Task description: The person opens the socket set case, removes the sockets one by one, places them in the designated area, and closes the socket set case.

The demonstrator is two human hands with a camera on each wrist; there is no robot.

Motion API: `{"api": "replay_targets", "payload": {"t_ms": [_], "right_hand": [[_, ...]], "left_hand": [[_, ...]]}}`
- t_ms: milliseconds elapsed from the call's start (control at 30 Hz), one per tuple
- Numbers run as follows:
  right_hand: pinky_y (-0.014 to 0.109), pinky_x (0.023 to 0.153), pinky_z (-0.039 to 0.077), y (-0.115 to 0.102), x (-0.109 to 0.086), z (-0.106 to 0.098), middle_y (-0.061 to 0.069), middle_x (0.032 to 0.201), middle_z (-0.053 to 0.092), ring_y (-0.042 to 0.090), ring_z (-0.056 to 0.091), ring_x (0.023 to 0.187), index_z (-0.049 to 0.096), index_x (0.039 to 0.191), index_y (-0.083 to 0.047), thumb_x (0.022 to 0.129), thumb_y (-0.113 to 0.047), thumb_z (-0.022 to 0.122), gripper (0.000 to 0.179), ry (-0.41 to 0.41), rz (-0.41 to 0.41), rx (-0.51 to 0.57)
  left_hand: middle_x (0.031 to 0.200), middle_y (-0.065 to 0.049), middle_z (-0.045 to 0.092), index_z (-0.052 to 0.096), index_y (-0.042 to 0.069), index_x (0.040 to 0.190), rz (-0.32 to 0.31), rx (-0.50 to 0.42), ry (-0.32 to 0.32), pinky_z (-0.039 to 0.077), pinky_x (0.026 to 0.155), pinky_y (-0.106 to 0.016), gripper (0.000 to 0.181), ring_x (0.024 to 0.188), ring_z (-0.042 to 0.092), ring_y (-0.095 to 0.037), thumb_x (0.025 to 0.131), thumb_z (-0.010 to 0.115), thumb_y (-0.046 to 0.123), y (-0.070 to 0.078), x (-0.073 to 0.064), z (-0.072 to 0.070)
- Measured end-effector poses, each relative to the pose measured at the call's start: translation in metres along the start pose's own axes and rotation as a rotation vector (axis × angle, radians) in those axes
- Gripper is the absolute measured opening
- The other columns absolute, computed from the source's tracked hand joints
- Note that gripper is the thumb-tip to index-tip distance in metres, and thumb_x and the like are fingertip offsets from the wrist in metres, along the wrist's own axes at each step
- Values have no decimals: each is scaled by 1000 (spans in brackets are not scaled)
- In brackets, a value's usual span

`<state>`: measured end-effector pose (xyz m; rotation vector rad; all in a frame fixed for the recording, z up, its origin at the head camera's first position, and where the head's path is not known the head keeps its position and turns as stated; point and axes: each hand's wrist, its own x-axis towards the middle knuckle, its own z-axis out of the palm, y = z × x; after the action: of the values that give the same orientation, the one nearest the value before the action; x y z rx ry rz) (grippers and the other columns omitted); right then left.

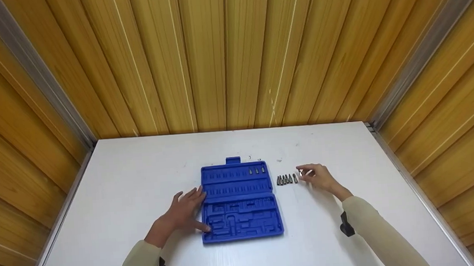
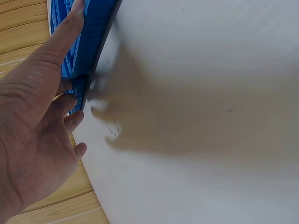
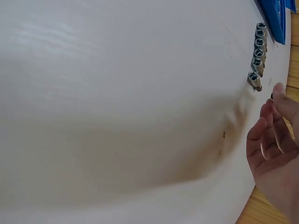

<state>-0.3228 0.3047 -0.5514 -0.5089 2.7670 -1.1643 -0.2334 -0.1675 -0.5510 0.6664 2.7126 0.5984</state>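
Your right hand [image 1: 318, 178] pinches a small, mostly hidden grey metal socket bit [image 1: 300, 172] between thumb and fingers, just right of a row of short grey metal sockets [image 1: 284, 180] on the white bench [image 1: 329, 143]. Your left hand [image 1: 184, 212], fingers spread, rests its thumb on the left edge of the unfolded blue plastic case [image 1: 244, 237]. The bit should be light, rigid and slick; pinch its sides. The case is probably stiff and light; steady it by the rim.

The right fingers [image 1: 306, 167] mostly hide their bit [image 1: 300, 172]; the left wrist view's top edge crops the case [image 2: 93, 39]
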Motion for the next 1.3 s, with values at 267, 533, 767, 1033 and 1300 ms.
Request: {"api": "replay_targets", "payload": {"t_ms": [267, 533, 767, 1033, 1300], "right_hand": [[28, 77, 55, 10, -8, 8, 26, 98, 71, 34, 69, 86, 66, 122, 14, 91, 1, 71, 34, -7, -11, -61], [30, 80, 52, 10, -7, 10, 19, 93, 68, 26, 63, 87, 67, 121, 13, 91, -2, 72, 33, -7, 8, -92], [32, 82, 51, 8, -4, 14, 18, 94, 68, 24, 61, 88, 66, 122, 12, 92, -4, 72, 34, -12, 22, -92], [36, 83, 53, 5, 0, 8, 21, 96, 70, 30, 65, 90, 65, 123, 13, 95, -3, 69, 33, -44, 33, -85], [24, 72, 52, -8, 11, 8, 25, 94, 70, 30, 68, 82, 65, 122, 14, 96, -4, 66, 31, -65, -8, -43]], "left_hand": [[163, -28, 32, 37, -7, 153, 10, 13, 4, 20, 120, -70, 117, 153, 29, -46, 69, 89, 55, 0, 0, 2], [163, -29, 32, 37, -8, 153, 8, 20, 8, 20, 120, -70, 117, 152, 29, -47, 69, 89, 55, -2, 0, -1], [163, -28, 32, 38, -8, 153, 15, -2, 20, 19, 120, -70, 117, 152, 29, -47, 68, 91, 52, 0, -1, 0], [163, -27, 32, 38, -7, 153, 6, -2, 10, 19, 119, -71, 117, 152, 30, -46, 69, 91, 53, 1, -2, 1], [164, -26, 31, 37, -5, 155, -7, 2, 2, 19, 121, -69, 117, 154, 28, -45, 70, 89, 55, 0, 0, 2]]}}
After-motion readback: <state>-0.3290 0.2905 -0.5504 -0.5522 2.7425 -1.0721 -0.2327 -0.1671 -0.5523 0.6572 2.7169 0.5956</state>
